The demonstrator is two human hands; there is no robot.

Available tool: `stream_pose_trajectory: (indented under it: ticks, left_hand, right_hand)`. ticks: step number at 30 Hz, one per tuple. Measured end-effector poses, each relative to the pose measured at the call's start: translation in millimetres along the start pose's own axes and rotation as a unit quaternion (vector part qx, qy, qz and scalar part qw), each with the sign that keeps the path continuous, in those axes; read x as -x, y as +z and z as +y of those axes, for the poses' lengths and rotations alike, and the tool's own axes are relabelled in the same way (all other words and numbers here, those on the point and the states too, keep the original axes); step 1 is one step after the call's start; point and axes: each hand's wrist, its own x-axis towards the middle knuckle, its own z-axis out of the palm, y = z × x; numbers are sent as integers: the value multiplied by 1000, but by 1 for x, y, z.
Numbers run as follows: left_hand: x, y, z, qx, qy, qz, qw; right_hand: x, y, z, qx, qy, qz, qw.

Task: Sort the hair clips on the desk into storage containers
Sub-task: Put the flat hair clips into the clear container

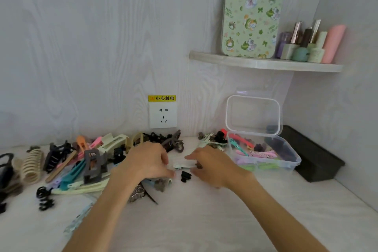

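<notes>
Two hands work over the white desk (204, 221). The left hand (147, 161) and the right hand (210, 164) each pinch one end of one pale mint flat hair clip (184, 164), held just above the desk between them. One small black claw clip (185, 176) lies just below it. One clear plastic storage box (286, 161), lid up, stands near the right hand and holds several coloured clips; I cannot count them. One black tray (319, 159) is beside it. A big mixed pile of clips (81, 159) lies at the left, too many to count.
</notes>
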Motion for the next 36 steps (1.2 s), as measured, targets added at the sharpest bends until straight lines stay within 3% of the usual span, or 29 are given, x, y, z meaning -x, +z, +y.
stream_pose_trajectory:
  ticks: [12,17,20,23,32,36]
  left_hand:
    - [-7,18,-22,12,48,126,991]
    - [-10,21,-23,94,40,171,980]
    - [-10,17,-9,220,59,249,941]
    - [-12,11,21,323,95,259,905]
    - [-52,5,96,359,158,138,909]
    - [-65,-4,124,349,205,152,902]
  right_hand:
    - [-8,30,-2,-36,-9,185,982]
    - [7,4,-3,-158,-12,320,934]
    - [29,-24,19,-160,36,372,914]
    - [51,-41,57,-143,116,375,909]
    - [80,-44,109,-145,199,334,910]
    - [77,-45,114,-141,216,328,909]
